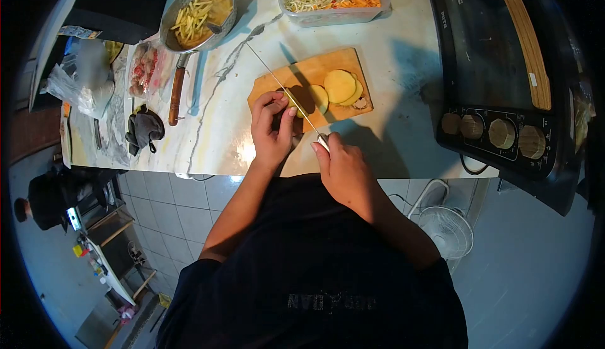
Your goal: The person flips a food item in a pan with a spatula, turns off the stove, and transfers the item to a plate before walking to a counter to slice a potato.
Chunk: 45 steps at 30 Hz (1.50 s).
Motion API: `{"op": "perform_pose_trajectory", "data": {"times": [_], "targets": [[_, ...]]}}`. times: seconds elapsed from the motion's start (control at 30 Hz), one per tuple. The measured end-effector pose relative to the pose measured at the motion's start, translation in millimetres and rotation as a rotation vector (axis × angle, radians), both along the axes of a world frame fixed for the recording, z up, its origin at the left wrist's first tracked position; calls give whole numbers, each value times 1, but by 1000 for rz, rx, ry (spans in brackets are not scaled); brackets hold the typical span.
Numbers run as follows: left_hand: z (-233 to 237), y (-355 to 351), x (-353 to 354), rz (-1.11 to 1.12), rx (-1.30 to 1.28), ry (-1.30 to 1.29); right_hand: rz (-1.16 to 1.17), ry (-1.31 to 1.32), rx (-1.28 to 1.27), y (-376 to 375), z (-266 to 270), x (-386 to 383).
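Observation:
On the marble counter lies a wooden cutting board. My right hand is closed around the handle of a long knife, its blade slanting up and left across the board. My left hand holds a yellow potato piece on the board's left part, against the blade; the fingers partly hide it. Right of the blade lie round yellow slices, some overlapping, with a small brownish end piece near the board's right edge.
A metal pan with cut yellow sticks in liquid stands at the upper left, its wooden handle toward me. Beyond the board is a plastic container of shredded vegetables. A black oven stands right; a dark cloth lies left.

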<state>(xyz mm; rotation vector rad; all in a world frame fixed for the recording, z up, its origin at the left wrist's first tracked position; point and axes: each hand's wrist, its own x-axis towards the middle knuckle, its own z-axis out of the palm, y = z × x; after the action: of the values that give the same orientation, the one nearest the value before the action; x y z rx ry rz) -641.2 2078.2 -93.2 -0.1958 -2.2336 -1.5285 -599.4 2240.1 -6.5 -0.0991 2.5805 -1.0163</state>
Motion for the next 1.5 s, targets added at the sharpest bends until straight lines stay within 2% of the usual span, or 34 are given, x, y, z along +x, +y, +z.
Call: {"op": "perform_pose_trajectory", "data": {"times": [0.17, 0.23, 0.47, 0.53, 0.63, 0.77, 0.93, 1.5], "targets": [[3, 2, 0, 13, 39, -16, -10, -34, 17, -3, 9, -3], [4, 2, -1, 12, -83, 33, -16, -50, 36, -3, 13, -2], [12, 1, -2, -35, -181, 40, -71, -62, 63, -2, 14, -12], [14, 0, -3, -62, -192, 29, -75, -76, -19, 3, 9, -12], [10, 3, -3, -23, -29, 23, -77, -97, -17, 2, 13, -11], [14, 3, -4, -21, -79, 33, -44, -100, -40, 2, 13, -10], [6, 3, -2, -16, 20, -11, -23, -79, -29, 1, 10, -6], [8, 0, -4, -24, -76, 44, 0, -26, -24, 0, 9, -5]]}}
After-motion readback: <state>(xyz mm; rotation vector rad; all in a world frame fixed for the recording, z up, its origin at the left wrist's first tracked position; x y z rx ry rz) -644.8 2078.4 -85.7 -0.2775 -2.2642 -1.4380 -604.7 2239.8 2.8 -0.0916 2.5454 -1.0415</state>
